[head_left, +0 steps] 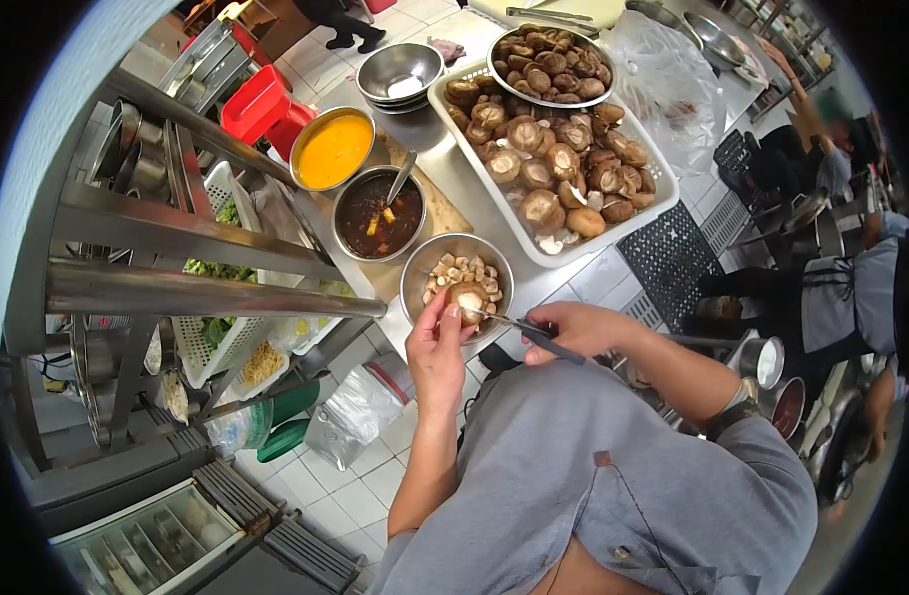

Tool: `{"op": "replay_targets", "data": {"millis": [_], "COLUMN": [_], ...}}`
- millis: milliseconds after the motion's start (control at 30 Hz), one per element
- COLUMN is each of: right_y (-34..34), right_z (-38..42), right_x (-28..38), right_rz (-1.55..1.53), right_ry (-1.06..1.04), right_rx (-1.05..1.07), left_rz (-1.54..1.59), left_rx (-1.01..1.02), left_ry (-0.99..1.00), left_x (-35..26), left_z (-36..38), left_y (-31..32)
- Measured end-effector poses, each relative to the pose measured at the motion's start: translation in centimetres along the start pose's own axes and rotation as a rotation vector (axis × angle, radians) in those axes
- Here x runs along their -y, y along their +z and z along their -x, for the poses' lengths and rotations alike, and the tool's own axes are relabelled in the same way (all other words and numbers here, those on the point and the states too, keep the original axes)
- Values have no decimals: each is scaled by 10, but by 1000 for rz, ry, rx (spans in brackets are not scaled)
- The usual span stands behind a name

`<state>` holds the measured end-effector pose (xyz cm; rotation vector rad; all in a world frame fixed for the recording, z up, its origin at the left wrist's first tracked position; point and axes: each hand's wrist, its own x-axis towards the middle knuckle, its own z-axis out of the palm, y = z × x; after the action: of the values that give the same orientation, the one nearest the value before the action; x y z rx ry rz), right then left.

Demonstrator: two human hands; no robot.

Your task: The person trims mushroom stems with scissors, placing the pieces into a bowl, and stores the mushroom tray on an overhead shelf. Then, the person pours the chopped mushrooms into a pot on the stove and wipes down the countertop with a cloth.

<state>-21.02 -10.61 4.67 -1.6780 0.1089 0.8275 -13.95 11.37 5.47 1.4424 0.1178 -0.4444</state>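
My left hand (438, 352) pinches a brown shiitake mushroom (464, 295) with its pale underside turned up. In my right hand (578, 328) is a pair of scissors (552, 344) with dark handles; their blades reach the mushroom's underside. Both hands are over the near side of a steel bowl (409, 281) with pale cut mushroom stems (471, 269) in it. Past the hands, a white plastic basket (491, 198) is heaped with whole shiitake (564, 164). A steel bowl (613, 87) of darker mushrooms rests on its far end.
Left of the stems are a bowl of dark sauce (360, 213) with a spoon and a bowl of orange liquid (334, 149). Stacked steel bowls (400, 74) stand behind. Metal rack bars (207, 288) run along the left. Co-workers (851, 288) stand at the right.
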Motion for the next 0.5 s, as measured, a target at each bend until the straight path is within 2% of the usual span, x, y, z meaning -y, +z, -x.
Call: {"op": "replay_targets", "data": {"millis": [233, 333, 500], "right_y": [-17, -34, -86], "right_z": [15, 33, 68], "right_x": [3, 9, -24], "right_rz": [-63, 20, 133], "right_ry": [-89, -77, -150], "right_rx": [-79, -171, -213], "left_rz": [52, 61, 68], "left_rx": [17, 68, 126], "left_ry": [50, 36, 22], "left_x": [-15, -20, -17], "left_z": [0, -7, -36], "left_y": [28, 42, 78]}}
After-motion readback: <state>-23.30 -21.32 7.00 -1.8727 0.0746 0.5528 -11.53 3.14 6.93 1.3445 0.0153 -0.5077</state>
